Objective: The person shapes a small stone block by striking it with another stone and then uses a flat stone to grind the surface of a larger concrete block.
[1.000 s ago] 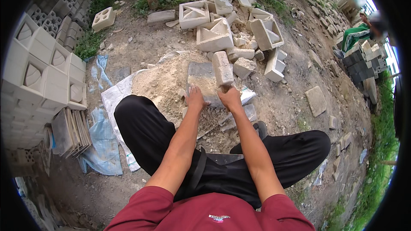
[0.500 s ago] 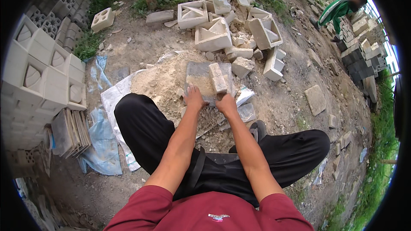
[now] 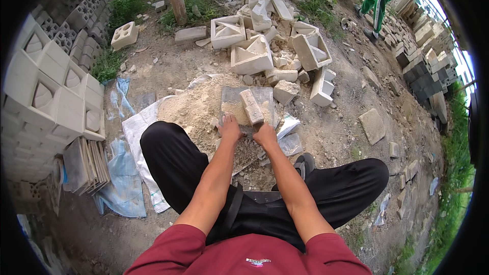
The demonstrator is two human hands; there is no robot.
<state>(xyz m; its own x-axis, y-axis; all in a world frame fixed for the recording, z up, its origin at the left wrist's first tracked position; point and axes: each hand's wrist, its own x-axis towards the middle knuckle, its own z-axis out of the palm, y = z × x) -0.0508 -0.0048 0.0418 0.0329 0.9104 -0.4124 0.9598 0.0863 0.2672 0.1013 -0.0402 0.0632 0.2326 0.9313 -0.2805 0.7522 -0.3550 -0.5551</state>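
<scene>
I squat over a flat grey slab (image 3: 265, 97) lying on the ground with sandy rubble on it. A pale concrete bar (image 3: 251, 107) rests across the slab. My left hand (image 3: 229, 128) grips the slab's near left edge. My right hand (image 3: 265, 134) holds its near edge just below the bar's lower end. A mound of sand (image 3: 196, 109) lies left of the slab on a white sack (image 3: 137, 130).
Broken hollow concrete blocks (image 3: 252, 53) pile up beyond the slab. Stacked decorative blocks (image 3: 46, 97) stand at the left with flat tiles (image 3: 86, 163) and blue plastic (image 3: 122, 178) below. A person in green (image 3: 379, 2) walks at the upper right beside block stacks (image 3: 423, 61).
Both hands shifted slightly on the slab's near edge; the bar now lies nearer the slab's middle. The person in green moved left along the far stacks.
</scene>
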